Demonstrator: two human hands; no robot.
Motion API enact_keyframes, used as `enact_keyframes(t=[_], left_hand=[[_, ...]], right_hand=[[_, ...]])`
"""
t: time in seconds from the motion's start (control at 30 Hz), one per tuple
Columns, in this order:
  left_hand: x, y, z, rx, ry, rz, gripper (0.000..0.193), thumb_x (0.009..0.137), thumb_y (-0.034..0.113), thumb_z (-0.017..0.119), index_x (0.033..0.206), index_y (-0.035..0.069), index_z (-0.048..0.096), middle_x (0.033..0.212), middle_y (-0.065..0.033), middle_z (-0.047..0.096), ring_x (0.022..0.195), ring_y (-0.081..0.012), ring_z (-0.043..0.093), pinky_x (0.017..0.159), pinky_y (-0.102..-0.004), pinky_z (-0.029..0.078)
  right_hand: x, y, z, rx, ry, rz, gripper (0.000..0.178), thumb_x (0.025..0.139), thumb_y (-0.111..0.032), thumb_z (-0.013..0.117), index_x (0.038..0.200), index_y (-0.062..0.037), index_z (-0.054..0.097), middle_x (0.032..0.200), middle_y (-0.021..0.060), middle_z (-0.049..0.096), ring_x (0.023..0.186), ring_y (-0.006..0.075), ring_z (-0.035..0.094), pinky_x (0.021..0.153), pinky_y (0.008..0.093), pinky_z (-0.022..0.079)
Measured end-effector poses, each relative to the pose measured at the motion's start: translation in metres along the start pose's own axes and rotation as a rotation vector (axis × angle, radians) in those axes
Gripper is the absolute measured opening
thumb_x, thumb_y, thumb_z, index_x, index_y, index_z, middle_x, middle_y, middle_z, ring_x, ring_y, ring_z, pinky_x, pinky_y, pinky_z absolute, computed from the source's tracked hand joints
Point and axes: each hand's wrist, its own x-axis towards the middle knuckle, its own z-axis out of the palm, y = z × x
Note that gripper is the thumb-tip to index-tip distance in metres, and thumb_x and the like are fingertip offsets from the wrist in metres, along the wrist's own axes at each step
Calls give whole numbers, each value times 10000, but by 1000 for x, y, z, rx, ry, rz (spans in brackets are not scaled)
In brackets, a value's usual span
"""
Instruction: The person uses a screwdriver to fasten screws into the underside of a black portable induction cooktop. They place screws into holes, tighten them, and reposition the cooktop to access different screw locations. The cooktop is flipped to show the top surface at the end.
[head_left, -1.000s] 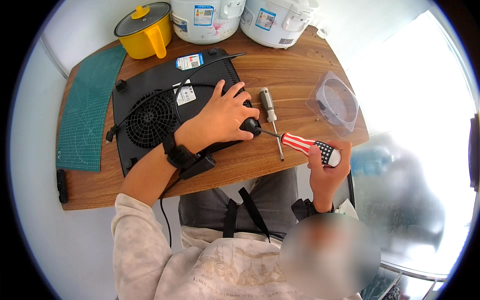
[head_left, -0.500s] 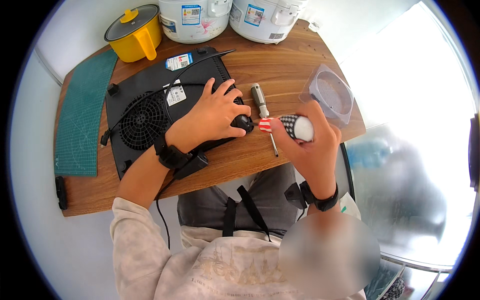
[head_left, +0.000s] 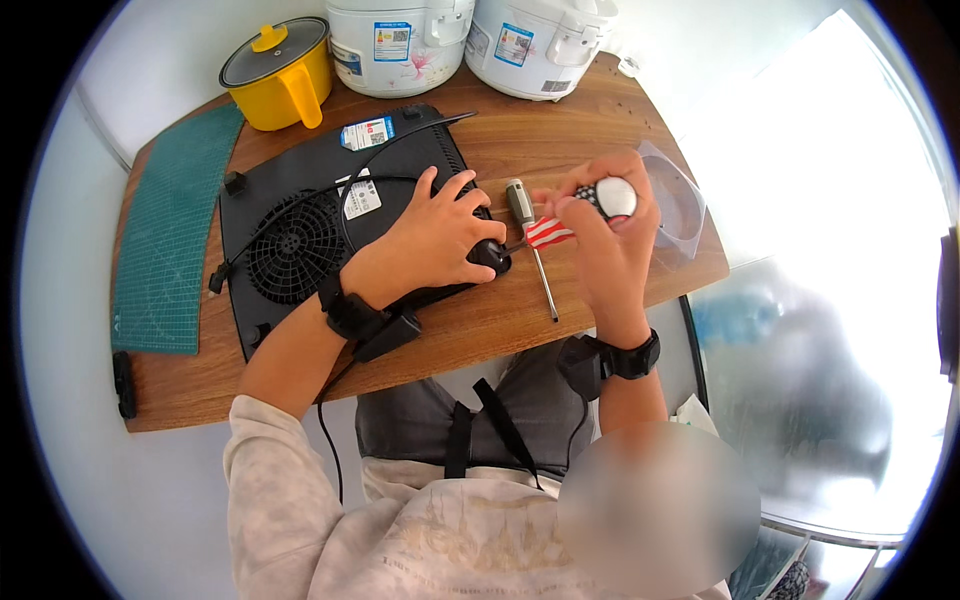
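A black induction cooker (head_left: pixel 290 170) lies underside up, showing its round fan grille (head_left: pixel 295 245), feet and labels. My left hand (head_left: pixel 435 235) grips its near right corner, fingers spread over the edge, thumb and forefinger beside a black foot (head_left: pixel 488 256). In my right hand (head_left: pixel 615 230) is a screwdriver (head_left: pixel 549 233) with a red-and-white striped, black-patterned handle and white end. Its shaft points left to that foot; the tip's exact contact is hard to see. A second screwdriver (head_left: pixel 520 200), grey-handled, lies on the table between my hands.
A black power cord (head_left: pixel 390 150) loops over the cooker. Left lies a green cutting mat (head_left: pixel 175 235). Behind stand a yellow pot (head_left: pixel 280 90) and two white rice cookers (head_left: pixel 400 50). A clear plastic tray (head_left: pixel 680 210) sits at the wooden table's (head_left: pixel 270 385) right edge.
My right hand has moved up and shifted its grip on the screwdriver, whose handle now tilts up to the right. My left hand stays on the cooker's corner.
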Motion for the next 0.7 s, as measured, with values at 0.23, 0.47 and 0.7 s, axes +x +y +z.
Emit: enact_keyframes(t=[0.23,0.47,0.7], left_hand=[[-3,-4,7,8,47,5,404,812,464,803,1120,210,737,1313,-109,599,1458,-389,365,1168,-702,235],[-1,-3,5,4,42,0,408,806,461,807,1118,208,737,1308,-108,603,1453,-388,372,1166,-704,238],[-2,-2,3,3,38,-1,406,801,449,812,1121,212,733,1315,-101,602,1454,-387,374,1165,-703,242]], right_hand=[[-12,2,-18,150,164,-78,179,880,109,604,958,-20,507,824,95,652,765,177,682,786,386,611],[-16,8,-20,127,139,-139,126,934,85,573,939,-19,503,805,91,628,723,159,649,791,412,619],[-13,8,-12,141,112,-67,113,939,61,591,942,-21,512,766,92,655,749,183,708,705,344,614]])
